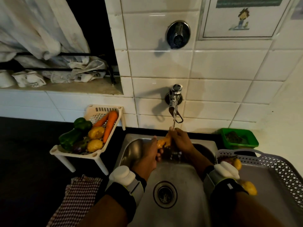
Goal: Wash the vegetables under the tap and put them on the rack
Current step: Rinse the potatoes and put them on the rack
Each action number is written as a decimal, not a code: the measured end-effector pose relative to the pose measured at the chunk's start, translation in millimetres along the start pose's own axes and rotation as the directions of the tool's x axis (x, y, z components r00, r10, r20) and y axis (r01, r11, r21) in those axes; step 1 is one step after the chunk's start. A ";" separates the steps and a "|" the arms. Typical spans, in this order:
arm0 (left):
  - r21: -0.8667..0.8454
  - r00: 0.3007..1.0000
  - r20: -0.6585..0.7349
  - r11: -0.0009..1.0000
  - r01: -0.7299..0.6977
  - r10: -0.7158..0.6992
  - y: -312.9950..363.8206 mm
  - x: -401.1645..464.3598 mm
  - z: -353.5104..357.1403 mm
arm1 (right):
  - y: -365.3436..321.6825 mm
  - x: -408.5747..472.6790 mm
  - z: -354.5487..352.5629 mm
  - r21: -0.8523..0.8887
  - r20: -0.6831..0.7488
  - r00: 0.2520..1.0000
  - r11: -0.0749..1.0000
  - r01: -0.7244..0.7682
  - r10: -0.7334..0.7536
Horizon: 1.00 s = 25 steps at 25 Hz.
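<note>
An orange carrot [164, 140] is held over the steel sink [178, 176], under the water running from the wall tap [174, 102]. My left hand [150, 157] grips its lower end and my right hand [181, 139] grips its upper end, right in the stream. The cream rack [72, 152] on the left counter holds two carrots [110, 124], green peppers [73, 135], two potatoes [95, 139] and a dark aubergine [79, 146]. The grey basket [270, 163] at the right holds potatoes [249, 187] and a purple vegetable [225, 158].
A checked cloth [77, 197] lies on the dark counter by my left forearm. A green tub [239, 138] sits behind the grey basket. The sink drain [165, 194] is open below my wrists. White tiles form the wall behind.
</note>
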<state>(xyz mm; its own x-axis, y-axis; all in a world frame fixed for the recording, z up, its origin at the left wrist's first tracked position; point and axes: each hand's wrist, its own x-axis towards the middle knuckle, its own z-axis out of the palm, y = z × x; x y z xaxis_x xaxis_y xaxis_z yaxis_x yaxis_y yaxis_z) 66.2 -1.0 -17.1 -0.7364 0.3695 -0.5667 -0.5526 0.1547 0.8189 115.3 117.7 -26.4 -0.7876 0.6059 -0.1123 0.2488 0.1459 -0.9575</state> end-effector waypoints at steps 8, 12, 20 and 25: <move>-0.070 0.998 0.031 0.996 0.051 -0.049 -20.1 -0.2 8.0 | 7.4 -13.4 12.0 0.035 -0.178 0.984 0.999 0.001 0.006; 0.117 0.997 -0.043 0.991 -0.061 0.066 -17.1 -2.0 3.4 | 4.0 3.1 14.4 -0.045 -0.149 0.980 0.989 -0.139 0.131; 0.325 0.990 0.018 0.935 -0.139 0.141 10.1 4.6 10.4 | 6.7 -13.5 0.3 0.230 0.028 0.999 0.972 -0.051 0.046; 0.177 0.981 -0.058 0.969 -0.172 0.184 -14.8 -1.9 19.4 | 6.9 -9.8 19.7 0.291 -0.177 0.977 0.955 -0.059 0.115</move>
<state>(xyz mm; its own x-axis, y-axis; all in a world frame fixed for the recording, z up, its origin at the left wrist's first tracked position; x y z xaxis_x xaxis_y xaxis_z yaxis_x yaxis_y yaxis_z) 83.3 13.8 -26.5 -0.8470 0.3380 -0.4104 -0.3400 0.2491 0.9069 113.7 97.4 -37.2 -0.6413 0.7477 -0.1725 0.1203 -0.1241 -0.9850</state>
